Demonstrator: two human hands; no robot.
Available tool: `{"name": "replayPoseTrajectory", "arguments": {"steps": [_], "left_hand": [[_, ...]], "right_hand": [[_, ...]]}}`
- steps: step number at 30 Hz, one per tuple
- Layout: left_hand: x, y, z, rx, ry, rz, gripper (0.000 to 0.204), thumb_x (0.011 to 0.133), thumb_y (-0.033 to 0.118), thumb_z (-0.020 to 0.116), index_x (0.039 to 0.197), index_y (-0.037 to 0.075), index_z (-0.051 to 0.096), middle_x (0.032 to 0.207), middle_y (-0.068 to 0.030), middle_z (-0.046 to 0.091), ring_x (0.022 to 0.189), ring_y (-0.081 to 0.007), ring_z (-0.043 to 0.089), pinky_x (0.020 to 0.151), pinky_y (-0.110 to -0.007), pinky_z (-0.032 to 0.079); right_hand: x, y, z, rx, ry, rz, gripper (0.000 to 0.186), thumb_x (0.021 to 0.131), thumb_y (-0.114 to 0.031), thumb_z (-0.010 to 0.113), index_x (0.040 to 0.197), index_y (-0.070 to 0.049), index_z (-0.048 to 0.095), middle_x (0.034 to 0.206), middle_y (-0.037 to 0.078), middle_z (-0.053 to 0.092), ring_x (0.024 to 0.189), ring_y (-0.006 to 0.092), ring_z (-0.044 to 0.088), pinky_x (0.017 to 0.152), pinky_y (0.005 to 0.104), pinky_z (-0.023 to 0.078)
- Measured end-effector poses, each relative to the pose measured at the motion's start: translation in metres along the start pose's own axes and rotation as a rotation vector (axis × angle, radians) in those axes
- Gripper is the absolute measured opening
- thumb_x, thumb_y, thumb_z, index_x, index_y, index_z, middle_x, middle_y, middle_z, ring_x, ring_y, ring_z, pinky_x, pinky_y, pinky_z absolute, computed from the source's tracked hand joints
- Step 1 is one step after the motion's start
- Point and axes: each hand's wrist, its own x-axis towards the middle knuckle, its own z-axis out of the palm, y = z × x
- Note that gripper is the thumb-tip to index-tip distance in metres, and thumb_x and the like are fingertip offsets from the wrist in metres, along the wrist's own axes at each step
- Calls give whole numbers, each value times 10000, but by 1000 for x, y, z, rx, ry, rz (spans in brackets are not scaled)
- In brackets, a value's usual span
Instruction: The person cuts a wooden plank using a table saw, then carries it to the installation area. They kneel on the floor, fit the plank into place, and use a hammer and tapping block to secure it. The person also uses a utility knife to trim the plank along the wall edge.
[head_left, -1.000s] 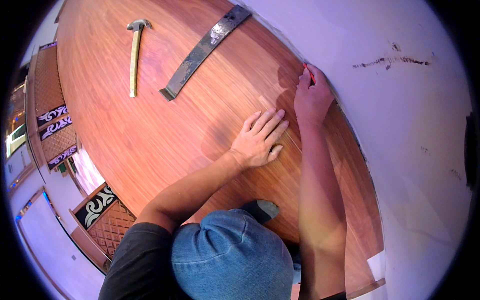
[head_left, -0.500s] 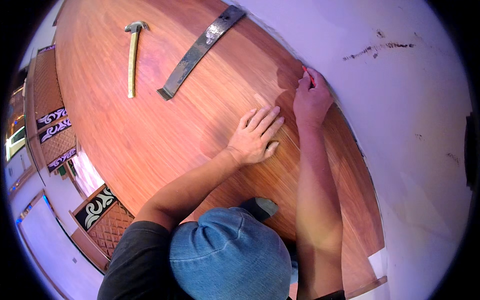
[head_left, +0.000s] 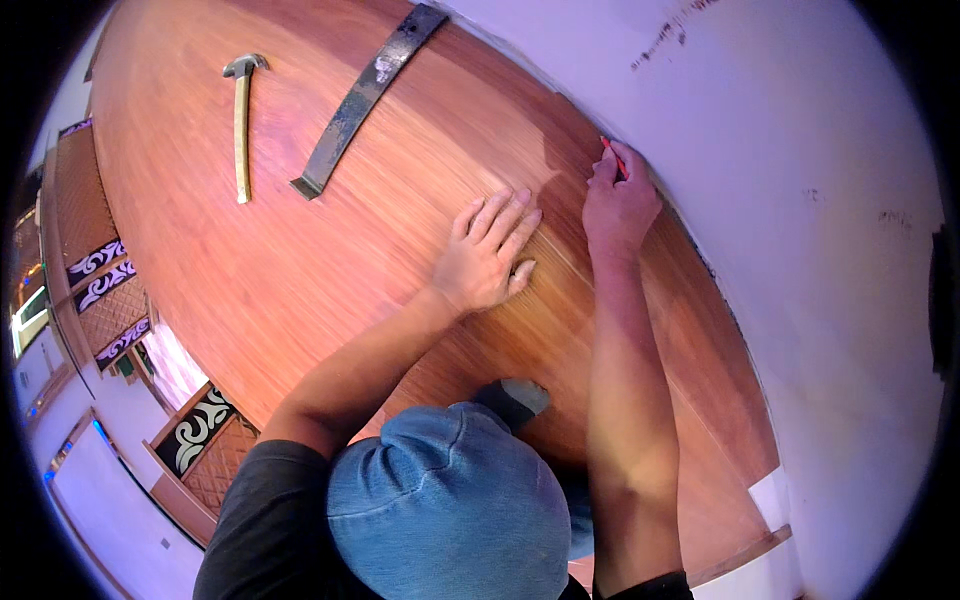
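Note:
My left hand rests palm down on the wood-look plank floor, fingers spread, holding nothing. Farther right, my right hand pinches a slim red pencil. Its tip points away from me, close to where the planks meet the white wall; whether it touches the floor is too small to tell. Beyond my left hand lies a dark metal pull bar with a bent end. A claw hammer with a pale handle lies to the left of the bar.
My denim-covered knee and a socked foot are on the floor between my arms. The wall curves along the right, with a narrow gap at the floor's edge. At left stand brown lattice-patterned panels with black-and-white scroll trim.
The view has shifted a little, so the hammer and pull bar appear farther left. Both hands keep their poses: left flat on the planks, right holding the pencil by the wall.

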Motion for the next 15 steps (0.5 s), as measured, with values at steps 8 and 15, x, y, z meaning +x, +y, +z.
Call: {"name": "replayPoseTrajectory", "arguments": {"steps": [8,15], "left_hand": [[-1,2,-1,40,-15,-4,736,878,392,684,1523,96,485,1636,-134,399,1504,-321,356,1245,-519,231],[-1,4,-2,74,-25,-5,719,901,382,649,1533,90,472,1625,-143,407,1501,-331,353,1247,-516,232]], "right_hand": [[-10,18,-20,30,24,84,191,988,-181,655,1109,-65,745,1013,197,758,961,363,749,834,433,585],[-21,25,-36,40,45,144,197,984,-180,666,1121,-63,748,1003,198,762,945,351,758,830,426,588]]}}
